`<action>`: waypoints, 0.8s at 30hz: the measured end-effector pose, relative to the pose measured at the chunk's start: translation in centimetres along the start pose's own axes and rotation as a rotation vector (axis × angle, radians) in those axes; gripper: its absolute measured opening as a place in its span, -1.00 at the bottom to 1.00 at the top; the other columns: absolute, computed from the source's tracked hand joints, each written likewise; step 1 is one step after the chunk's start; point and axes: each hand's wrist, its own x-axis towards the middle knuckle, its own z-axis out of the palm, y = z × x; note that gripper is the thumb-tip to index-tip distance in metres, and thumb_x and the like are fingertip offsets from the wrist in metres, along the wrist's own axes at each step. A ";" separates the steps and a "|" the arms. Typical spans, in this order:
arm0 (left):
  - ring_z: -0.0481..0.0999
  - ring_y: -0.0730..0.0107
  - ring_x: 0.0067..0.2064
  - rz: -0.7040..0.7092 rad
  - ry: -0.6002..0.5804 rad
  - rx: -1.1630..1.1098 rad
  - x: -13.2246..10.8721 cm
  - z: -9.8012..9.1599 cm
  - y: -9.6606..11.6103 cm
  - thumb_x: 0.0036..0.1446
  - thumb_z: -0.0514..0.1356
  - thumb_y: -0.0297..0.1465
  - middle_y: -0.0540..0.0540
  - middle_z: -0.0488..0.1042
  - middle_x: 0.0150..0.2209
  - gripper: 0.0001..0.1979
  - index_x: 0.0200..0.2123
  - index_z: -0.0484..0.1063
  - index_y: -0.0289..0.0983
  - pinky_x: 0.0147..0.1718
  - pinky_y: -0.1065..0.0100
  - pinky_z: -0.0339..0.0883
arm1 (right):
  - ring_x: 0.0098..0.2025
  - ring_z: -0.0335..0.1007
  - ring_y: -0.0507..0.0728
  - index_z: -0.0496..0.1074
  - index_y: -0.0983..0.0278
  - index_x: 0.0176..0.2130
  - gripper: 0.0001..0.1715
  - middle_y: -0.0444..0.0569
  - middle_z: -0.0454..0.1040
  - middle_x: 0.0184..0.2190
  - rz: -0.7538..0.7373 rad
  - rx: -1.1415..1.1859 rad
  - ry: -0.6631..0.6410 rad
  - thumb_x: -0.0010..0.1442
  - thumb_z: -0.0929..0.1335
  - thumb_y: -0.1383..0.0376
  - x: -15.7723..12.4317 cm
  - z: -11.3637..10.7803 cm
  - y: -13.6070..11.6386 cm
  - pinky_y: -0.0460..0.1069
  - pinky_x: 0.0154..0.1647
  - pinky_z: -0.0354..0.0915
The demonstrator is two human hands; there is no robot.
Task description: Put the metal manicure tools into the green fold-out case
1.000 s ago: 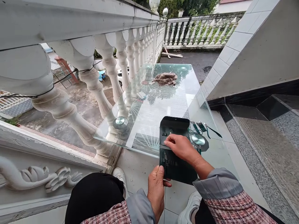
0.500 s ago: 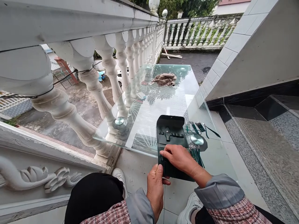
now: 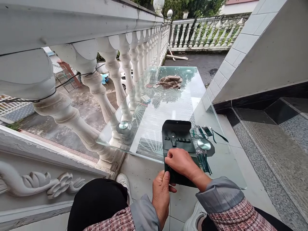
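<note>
A dark green tool case (image 3: 179, 146) lies unfolded on the glass table's near edge, its upper panel showing small elastic loops and a snap strap. My left hand (image 3: 160, 192) is closed on the case's lower left edge, thumb on top. Over the lower panel my right hand (image 3: 181, 162) is bent with its fingers pinched at the left side; what they hold, if anything, is hidden. Beside my right wrist lies a bunch of several thin metal tools (image 3: 203, 160). Farther up are scissors (image 3: 195, 134), nail clippers (image 3: 206, 131) and nippers (image 3: 218, 134).
The glass table (image 3: 134, 141) runs away along a white balustrade (image 3: 113, 73). A crumpled brown cloth (image 3: 169, 82) and a small packet (image 3: 145, 98) lie on it. Stone steps (image 3: 271, 154) rise at the right, and my shoes are on the tiled floor below.
My right hand has curled its fingers more tightly and its wrist has shifted slightly left over the case. My left hand keeps its hold on the edge.
</note>
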 end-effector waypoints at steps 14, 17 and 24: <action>0.32 0.46 -0.43 -0.078 0.047 -0.078 -0.2 0.0 0.4 -0.07 0.19 0.10 -0.06 0.35 -0.43 -0.44 -0.38 0.37 -0.35 -0.53 0.48 0.23 | -0.52 0.24 0.01 0.35 0.25 -0.54 -0.66 -0.15 0.38 -0.59 0.153 0.433 0.321 0.02 0.23 0.06 2.2 -3.3 3.9 -0.11 -0.49 0.13; 0.34 0.45 -0.41 -0.083 0.068 -0.119 0.0 -0.2 0.6 -0.08 0.20 0.09 -0.08 0.38 -0.39 -0.43 -0.34 0.39 -0.35 -0.52 0.48 0.25 | -0.57 0.19 0.02 0.35 0.25 -0.56 -0.64 -0.15 0.34 -0.63 0.213 0.510 0.411 -0.04 0.27 0.02 1.8 -4.8 6.5 -0.08 -0.52 0.11; 0.33 0.46 -0.42 -0.079 0.120 -0.155 0.1 -0.2 1.0 -0.10 0.23 0.08 -0.08 0.38 -0.40 -0.45 -0.36 0.41 -0.34 -0.54 0.48 0.26 | -0.53 0.21 0.06 0.27 0.21 -0.63 -0.71 -0.12 0.37 -0.61 0.349 0.110 0.251 -0.04 0.24 0.09 0.5 -4.2 9.1 -0.06 -0.51 0.06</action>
